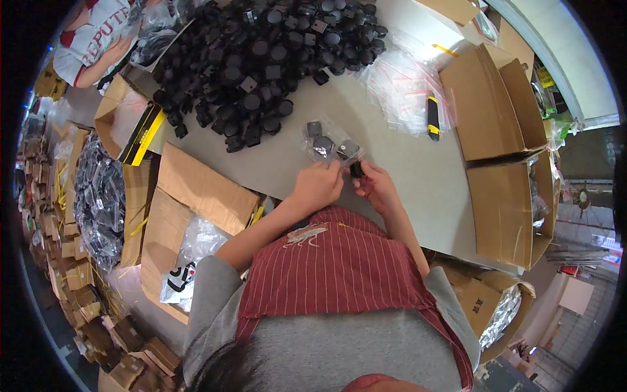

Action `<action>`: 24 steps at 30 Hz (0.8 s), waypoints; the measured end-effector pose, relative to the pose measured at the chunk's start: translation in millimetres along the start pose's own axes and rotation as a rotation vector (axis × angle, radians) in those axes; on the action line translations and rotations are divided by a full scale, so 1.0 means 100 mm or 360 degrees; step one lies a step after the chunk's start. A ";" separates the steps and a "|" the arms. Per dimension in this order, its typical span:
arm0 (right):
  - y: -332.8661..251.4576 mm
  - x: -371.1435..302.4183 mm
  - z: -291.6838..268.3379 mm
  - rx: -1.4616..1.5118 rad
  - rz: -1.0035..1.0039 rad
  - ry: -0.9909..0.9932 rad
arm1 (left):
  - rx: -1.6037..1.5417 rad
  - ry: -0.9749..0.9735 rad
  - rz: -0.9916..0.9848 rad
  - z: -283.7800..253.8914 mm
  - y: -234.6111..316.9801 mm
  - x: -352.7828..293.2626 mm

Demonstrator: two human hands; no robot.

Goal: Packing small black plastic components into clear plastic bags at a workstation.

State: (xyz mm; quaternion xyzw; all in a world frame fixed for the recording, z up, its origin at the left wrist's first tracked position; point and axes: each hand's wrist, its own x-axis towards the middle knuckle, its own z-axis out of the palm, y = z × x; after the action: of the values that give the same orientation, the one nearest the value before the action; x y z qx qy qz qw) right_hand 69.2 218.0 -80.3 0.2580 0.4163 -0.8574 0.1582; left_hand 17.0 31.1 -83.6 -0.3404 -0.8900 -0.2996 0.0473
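Note:
On the grey tabletop in front of me lies a clear plastic bag with several small black parts in it, some round and some squarish. My left hand is closed in a pinch at the bag's near edge. A small black plastic part is held between the fingers of my right hand, close beside the bag's near right corner. Beyond the bag spreads a large heap of black plastic parts, many with round disc faces.
Loose clear bags with red strips are strewn at the right, under a yellow-and-black utility knife. Cardboard boxes line the right edge. At the left are an open carton and bagged black goods. Another person is at the far left.

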 end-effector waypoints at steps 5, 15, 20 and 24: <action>0.22 0.18 -0.19 0.0302 0.0023 -0.0212 | -0.0072 -0.0249 0.0100 0.08 -0.08 0.00; 0.19 0.14 -0.08 0.0030 -0.0046 -0.0107 | -0.0564 -0.0241 -0.0338 -0.30 -0.37 0.53; 0.18 0.14 -0.11 0.0070 -0.0121 -0.0152 | -0.0050 0.0056 0.0015 -0.15 -0.56 0.55; 0.21 0.14 -0.13 0.0095 -0.0148 -0.0162 | -0.0158 0.0025 0.0058 -0.13 -0.73 0.56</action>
State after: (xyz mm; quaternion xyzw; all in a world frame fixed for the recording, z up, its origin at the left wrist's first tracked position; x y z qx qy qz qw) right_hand 72.6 215.2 -108.4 0.1992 0.3936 -0.8878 0.1314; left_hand -73.2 12.8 -93.2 -0.3562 -0.8672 -0.3452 0.0428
